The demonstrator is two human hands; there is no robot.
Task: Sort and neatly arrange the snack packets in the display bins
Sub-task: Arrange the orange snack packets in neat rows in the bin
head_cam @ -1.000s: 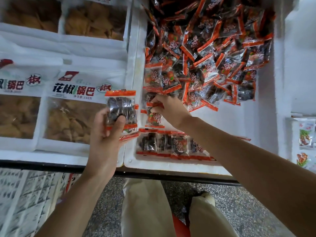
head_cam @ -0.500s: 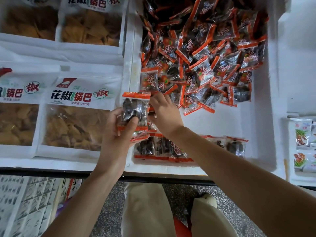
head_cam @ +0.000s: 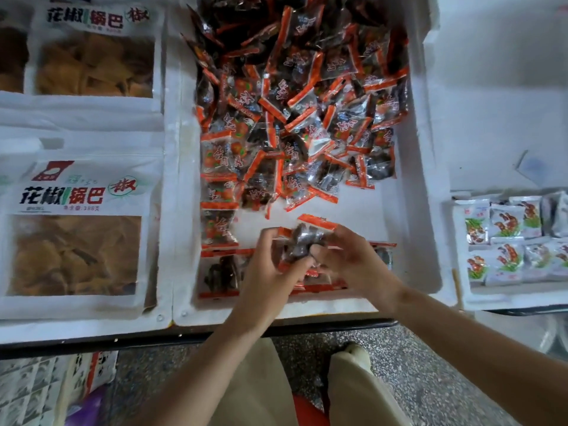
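Beige trouser legs (head_cam: 255, 388) and a pale shoe tip (head_cam: 356, 353) stand over speckled floor (head_cam: 415, 379), cut off by the bottom edge. The black table edge (head_cam: 92, 342) is just beyond.

The left hand (head_cam: 270, 265) and right hand (head_cam: 347, 259) meet over the near end of the white foam bin (head_cam: 418, 210). The fingers of both curl round a small bunch of orange-edged snack packets (head_cam: 302, 241). Dark contents show through clear film, but the bunch is blurred and its count is unclear. It is held above the bin floor.

The near row of packets (head_cam: 219, 272) lies flat against the front wall, mostly hidden by hands and forearms. A short column of packets (head_cam: 218, 195) runs up the left wall.

Past a strip of white bin floor, a loose heap (head_cam: 301, 112) of the same packets fills the far half, its top cut off by the frame.

To the left are large windowed rice-crust bags (head_cam: 76, 226). To the right a separate bin holds small white packets (head_cam: 507, 241), partly out of frame.
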